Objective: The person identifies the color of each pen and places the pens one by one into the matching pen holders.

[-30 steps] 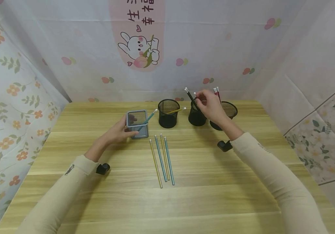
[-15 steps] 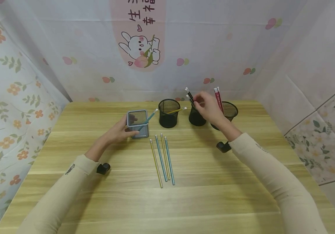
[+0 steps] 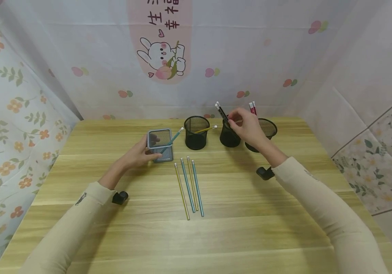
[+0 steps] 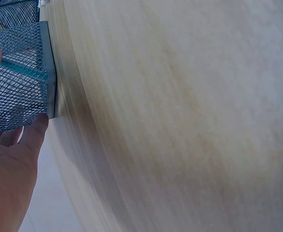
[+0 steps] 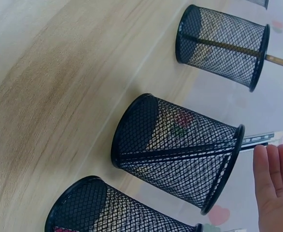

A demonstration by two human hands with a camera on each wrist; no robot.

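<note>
In the head view my left hand (image 3: 135,154) grips a square grey mesh pencil holder (image 3: 165,155), its thumb along the front side. One teal pencil (image 3: 176,136) leans inside it. The left wrist view shows the mesh wall (image 4: 21,92) between thumb and fingers. My right hand (image 3: 248,127) is beside the black pencils (image 3: 221,112) leaning in a round black mesh cup (image 3: 230,137). From the right wrist, its fingers (image 5: 263,169) look fairly straight, close to the pencils' eraser ends, with no pencil visibly pinched.
Left of that cup, another round black cup (image 3: 196,140) holds a yellow pencil (image 3: 206,129). A third cup (image 3: 269,129) at right, partly behind my right hand, has red pencils (image 3: 252,108). Several yellow and teal pencils (image 3: 189,188) lie on the wooden table (image 3: 250,236).
The black pencil in my right hand has gone down into the cup and now leans with the others. My left hand and the grey holder have stayed put.
</note>
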